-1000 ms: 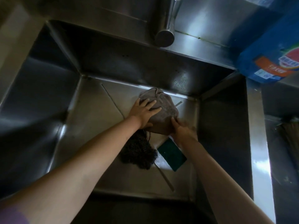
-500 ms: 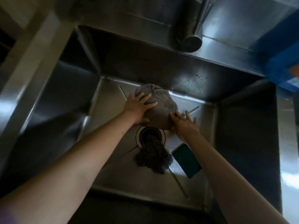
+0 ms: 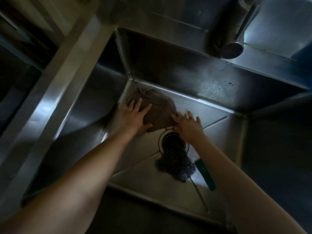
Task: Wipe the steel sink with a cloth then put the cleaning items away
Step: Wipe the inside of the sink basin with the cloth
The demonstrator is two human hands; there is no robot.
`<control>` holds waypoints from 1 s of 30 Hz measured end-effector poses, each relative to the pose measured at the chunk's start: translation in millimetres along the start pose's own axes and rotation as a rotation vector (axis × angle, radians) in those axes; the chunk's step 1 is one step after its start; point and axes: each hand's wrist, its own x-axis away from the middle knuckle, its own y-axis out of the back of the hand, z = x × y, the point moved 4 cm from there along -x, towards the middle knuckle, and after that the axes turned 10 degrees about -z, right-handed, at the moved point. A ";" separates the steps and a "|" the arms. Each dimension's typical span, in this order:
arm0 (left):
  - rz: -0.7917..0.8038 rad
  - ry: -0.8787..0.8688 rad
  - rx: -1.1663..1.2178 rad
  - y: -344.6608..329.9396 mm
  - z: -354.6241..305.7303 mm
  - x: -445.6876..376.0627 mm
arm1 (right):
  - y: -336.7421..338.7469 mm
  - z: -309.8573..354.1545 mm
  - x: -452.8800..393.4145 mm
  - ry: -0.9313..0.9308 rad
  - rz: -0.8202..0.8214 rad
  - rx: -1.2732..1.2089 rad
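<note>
I see the left hand (image 3: 135, 115) and right hand (image 3: 187, 124), fingers spread, pressing the cloth (image 3: 158, 107) flat in the sink's (image 3: 211, 92) far-left floor corner; scourer (image 3: 175, 163) by the drain (image 3: 172, 141).

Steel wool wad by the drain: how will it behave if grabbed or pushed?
The steel wool wad looks loose and tangled, so it probably squashes rather than holding shape. Likely light for its bulk. Its ragged edge overlaps the drain, so a push may snag there instead of sliding across the sink floor.
</note>
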 end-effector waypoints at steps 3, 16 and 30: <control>-0.031 -0.018 -0.057 14.1 -3.1 -2.8 | 2.1 10.0 2.9 0.050 0.013 0.010; 0.080 -0.055 -0.116 10.0 26.9 -12.3 | -2.6 17.7 -5.3 0.056 0.107 0.143; -0.053 -0.125 -0.073 13.3 29.5 3.9 | 1.3 57.5 -4.9 0.164 0.063 0.027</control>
